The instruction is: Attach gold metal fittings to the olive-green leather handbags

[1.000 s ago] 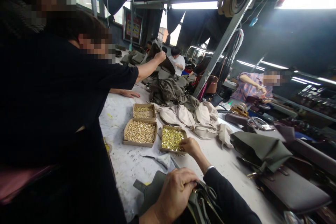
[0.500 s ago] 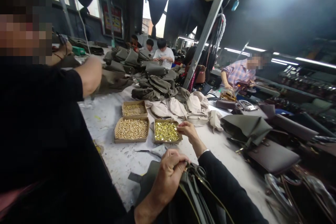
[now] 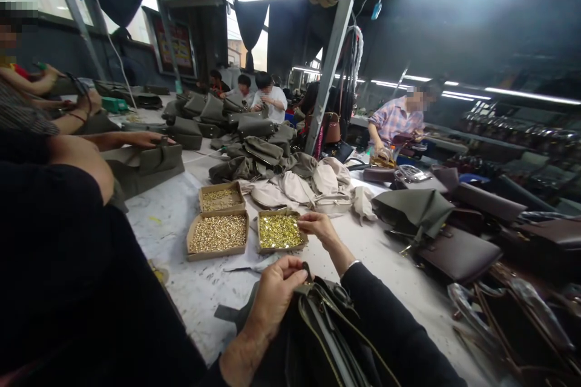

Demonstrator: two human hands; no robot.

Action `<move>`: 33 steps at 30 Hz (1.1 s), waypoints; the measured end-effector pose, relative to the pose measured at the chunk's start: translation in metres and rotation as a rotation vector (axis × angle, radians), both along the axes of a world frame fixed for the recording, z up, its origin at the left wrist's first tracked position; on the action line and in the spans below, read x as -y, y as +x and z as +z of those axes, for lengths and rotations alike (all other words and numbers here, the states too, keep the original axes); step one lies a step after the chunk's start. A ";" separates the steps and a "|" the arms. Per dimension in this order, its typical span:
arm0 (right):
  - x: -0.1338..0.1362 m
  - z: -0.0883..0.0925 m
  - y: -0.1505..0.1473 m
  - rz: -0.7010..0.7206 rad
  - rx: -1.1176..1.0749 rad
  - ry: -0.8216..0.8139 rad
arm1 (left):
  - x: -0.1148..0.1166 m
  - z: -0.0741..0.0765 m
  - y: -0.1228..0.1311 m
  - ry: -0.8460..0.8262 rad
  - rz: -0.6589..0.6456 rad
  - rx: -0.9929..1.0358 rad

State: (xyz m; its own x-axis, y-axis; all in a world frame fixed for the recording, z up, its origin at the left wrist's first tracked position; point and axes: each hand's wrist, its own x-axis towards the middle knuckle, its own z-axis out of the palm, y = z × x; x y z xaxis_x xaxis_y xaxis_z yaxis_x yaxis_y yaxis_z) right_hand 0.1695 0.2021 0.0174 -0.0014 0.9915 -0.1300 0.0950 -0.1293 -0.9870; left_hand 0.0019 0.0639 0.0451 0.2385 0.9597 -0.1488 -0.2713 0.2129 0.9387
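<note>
Nearest: one olive-green handbag (image 3: 313, 329), at the bottom of the view in front of the wearer; its mouth faces up, and its zip (image 3: 333, 309) has gold-coloured teeth.

Left hand (image 3: 270, 290): bare, dark sleeve; thumb and forefinger pinching the upper edge of that handbag.

Right hand (image 3: 323, 231): bare, dark sleeve, pale band at the wrist; fingers bent toward the thumb at the right side of a cardboard box (image 3: 281, 248). Whether a piece is between the fingertips cannot be told.

Contents of this box: bright yellow-gold metal pieces (image 3: 276, 231).

Just left of it: second cardboard box (image 3: 218, 254), filled with small copper-gold pieces (image 3: 216, 233). Directly behind: third cardboard box (image 3: 222, 208), more sparsely filled with gold-coloured pieces.

All three stand on a pale, marked worktable (image 3: 177, 248).

Right of the table's middle: one dark brown handbag (image 3: 460, 252), beside a draped olive flap (image 3: 415, 208).

At left: a co-worker in black (image 3: 68, 242), one hand (image 3: 146, 138) on a grey-olive bag (image 3: 157, 162).

Behind the boxes: cream bags (image 3: 293, 186), heaped; farther, a larger pile of olive bags (image 3: 222, 110).

Beyond: a slanting metal post (image 3: 336, 42), a person in a plaid shirt (image 3: 393, 118) and a person in white (image 3: 275, 103).
</note>
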 end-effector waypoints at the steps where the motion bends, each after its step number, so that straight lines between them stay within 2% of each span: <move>1: 0.003 0.006 0.002 -0.010 -0.004 0.019 | 0.000 0.001 0.001 0.001 -0.004 -0.002; 4: 0.020 0.031 0.011 -0.050 -0.033 0.099 | 0.003 0.005 0.004 -0.002 0.001 -0.008; 6: 0.043 0.051 0.018 -0.077 -0.064 0.159 | 0.007 0.009 0.006 0.013 0.025 -0.043; 9: 0.093 0.076 0.027 -0.107 -0.103 0.222 | 0.013 0.017 0.008 0.111 0.049 -0.198; 11: 0.132 0.084 0.031 -0.126 -0.134 0.244 | 0.018 0.024 0.009 0.200 0.040 -0.302; 15: 0.194 0.080 0.031 -0.190 -0.270 0.189 | 0.024 0.032 0.014 0.312 -0.009 -0.357; 18: 0.217 0.070 0.025 -0.253 -0.336 0.096 | 0.028 0.031 0.020 0.326 -0.047 -0.363; 20: 0.224 0.065 0.021 -0.289 -0.288 0.107 | 0.031 0.030 0.023 0.335 -0.051 -0.387; 27: 0.236 0.058 0.008 -0.278 0.066 0.342 | 0.038 0.028 0.030 0.318 -0.014 -0.363; 33: 0.236 0.058 0.007 -0.278 0.153 0.391 | 0.039 0.030 0.031 0.336 0.028 -0.367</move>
State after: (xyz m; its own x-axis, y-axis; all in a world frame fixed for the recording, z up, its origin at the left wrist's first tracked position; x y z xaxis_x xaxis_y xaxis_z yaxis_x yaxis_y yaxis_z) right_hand 0.1765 -0.0341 0.0753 0.2595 0.9262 0.2734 0.2571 0.2066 -0.9440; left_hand 0.0330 0.0246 0.0754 0.2017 0.9743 0.1002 0.0882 -0.1200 0.9888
